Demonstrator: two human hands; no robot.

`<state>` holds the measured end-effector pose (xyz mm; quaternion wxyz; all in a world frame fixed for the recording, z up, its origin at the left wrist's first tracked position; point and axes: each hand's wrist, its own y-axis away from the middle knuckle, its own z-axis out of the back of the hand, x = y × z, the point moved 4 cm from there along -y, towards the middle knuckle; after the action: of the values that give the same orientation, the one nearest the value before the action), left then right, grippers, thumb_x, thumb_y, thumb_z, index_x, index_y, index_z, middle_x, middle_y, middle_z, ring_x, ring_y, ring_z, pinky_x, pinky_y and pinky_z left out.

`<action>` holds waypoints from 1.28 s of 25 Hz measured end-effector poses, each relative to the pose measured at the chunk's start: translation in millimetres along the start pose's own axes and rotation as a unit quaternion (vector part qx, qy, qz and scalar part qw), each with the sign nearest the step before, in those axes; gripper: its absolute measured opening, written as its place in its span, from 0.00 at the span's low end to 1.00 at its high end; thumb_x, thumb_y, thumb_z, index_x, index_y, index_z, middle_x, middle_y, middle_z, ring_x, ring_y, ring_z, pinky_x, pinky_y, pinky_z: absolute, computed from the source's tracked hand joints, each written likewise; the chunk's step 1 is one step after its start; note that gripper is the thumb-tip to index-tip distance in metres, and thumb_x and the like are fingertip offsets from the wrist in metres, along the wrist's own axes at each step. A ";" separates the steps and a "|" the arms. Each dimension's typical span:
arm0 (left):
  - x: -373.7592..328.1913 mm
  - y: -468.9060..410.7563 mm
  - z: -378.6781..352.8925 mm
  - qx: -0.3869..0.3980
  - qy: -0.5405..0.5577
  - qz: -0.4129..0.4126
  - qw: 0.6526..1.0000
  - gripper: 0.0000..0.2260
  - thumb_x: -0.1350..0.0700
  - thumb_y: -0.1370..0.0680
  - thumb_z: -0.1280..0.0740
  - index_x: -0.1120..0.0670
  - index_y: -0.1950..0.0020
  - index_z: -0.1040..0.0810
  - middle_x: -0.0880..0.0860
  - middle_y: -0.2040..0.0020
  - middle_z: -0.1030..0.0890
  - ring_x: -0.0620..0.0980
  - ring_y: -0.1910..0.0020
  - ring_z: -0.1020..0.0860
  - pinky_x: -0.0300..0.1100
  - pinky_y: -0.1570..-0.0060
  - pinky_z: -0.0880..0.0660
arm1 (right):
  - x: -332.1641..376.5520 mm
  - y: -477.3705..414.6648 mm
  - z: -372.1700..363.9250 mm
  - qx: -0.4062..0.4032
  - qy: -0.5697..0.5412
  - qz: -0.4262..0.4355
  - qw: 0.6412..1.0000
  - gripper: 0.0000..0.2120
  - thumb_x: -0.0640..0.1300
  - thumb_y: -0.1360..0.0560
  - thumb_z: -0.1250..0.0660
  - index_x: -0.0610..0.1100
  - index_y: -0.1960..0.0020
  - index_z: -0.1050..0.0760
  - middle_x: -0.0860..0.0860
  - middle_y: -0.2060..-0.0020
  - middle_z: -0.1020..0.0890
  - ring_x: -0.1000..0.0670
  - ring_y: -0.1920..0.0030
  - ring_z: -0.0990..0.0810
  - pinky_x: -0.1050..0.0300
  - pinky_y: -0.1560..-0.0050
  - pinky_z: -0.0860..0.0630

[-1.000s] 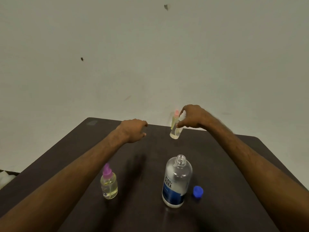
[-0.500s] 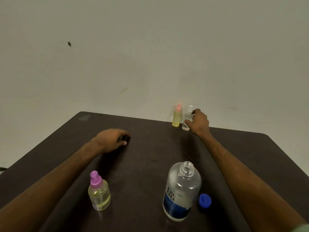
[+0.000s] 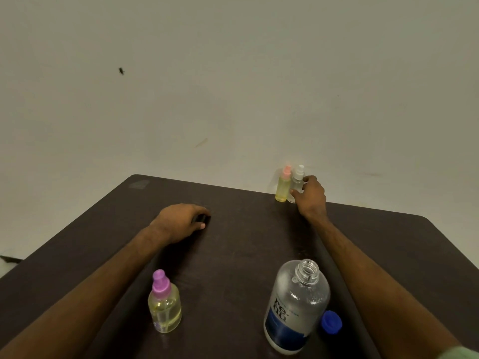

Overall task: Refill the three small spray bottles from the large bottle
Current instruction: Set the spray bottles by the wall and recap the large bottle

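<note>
Where the right hand (image 3: 311, 196) grips, the clear bottle (image 3: 298, 180) is hidden.

A broad strip of bare table (image 3: 233, 242) is lying open down the middle, between the purple-capped spray bottle (image 3: 164, 304) standing near left and the uncapped large bottle (image 3: 295, 307) standing near right. The blue cap (image 3: 331, 322) is sitting just right of that bottle. At the far edge, the pink-capped spray bottle (image 3: 283, 187) and white-capped spray bottle (image 3: 296, 181) are standing side by side. The right hand (image 3: 311, 196) is gripping the latter and blocking their right side, while the left hand (image 3: 178, 221) is resting left of centre.
</note>
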<state>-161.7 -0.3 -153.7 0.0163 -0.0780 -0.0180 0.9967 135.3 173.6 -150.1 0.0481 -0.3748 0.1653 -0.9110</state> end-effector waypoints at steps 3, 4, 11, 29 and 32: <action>1.8 1.4 -1.7 -0.005 0.006 0.005 1.000 0.20 0.48 0.18 0.36 0.44 0.26 0.30 0.47 0.26 0.29 0.50 0.30 0.28 0.46 0.33 0.30 | -1.6 5.7 4.1 -0.002 -0.021 -0.027 0.999 0.29 0.43 0.28 0.25 0.40 0.32 0.34 0.42 0.38 0.23 0.41 0.40 0.22 0.45 0.40 0.25; 2.8 2.0 -2.9 -0.008 0.010 0.007 1.000 0.20 0.48 0.18 0.36 0.44 0.26 0.30 0.47 0.25 0.29 0.50 0.30 0.28 0.46 0.33 0.30 | -2.4 9.2 7.1 -0.005 -0.027 -0.036 0.999 0.30 0.44 0.28 0.25 0.41 0.31 0.35 0.42 0.37 0.23 0.41 0.39 0.23 0.45 0.39 0.25; 5.2 23.5 -13.3 -0.020 0.044 -0.001 0.999 0.20 0.49 0.16 0.41 0.45 0.24 0.33 0.46 0.22 0.34 0.48 0.26 0.32 0.46 0.29 0.33 | 54.3 55.0 79.4 -0.061 -0.068 0.039 0.995 0.21 0.49 0.25 0.28 0.42 0.37 0.27 0.47 0.46 0.19 0.46 0.48 0.19 0.54 0.48 0.24; 16.0 118.4 -28.9 -0.051 0.167 0.042 0.984 0.21 0.52 0.16 0.40 0.51 0.23 0.34 0.51 0.21 0.35 0.51 0.21 0.39 0.45 0.25 0.42 | 190.7 308.6 6.4 0.364 0.015 0.148 0.920 0.25 0.50 0.30 0.24 0.46 0.37 0.27 0.49 0.43 0.19 0.53 0.50 0.23 0.58 0.46 0.24; 9.7 126.9 -22.9 -0.061 0.160 0.035 0.985 0.21 0.53 0.17 0.36 0.54 0.25 0.31 0.54 0.24 0.31 0.52 0.23 0.36 0.45 0.26 0.41 | 191.8 307.6 11.0 0.325 -0.019 0.158 0.932 0.21 0.50 0.30 0.24 0.45 0.40 0.24 0.50 0.48 0.17 0.56 0.55 0.22 0.65 0.57 0.27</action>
<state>-171.5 -125.9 -182.7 -0.0210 -0.2379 -0.0729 0.9683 -5.2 -159.2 -118.6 0.3141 -0.3251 -0.0839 -0.8880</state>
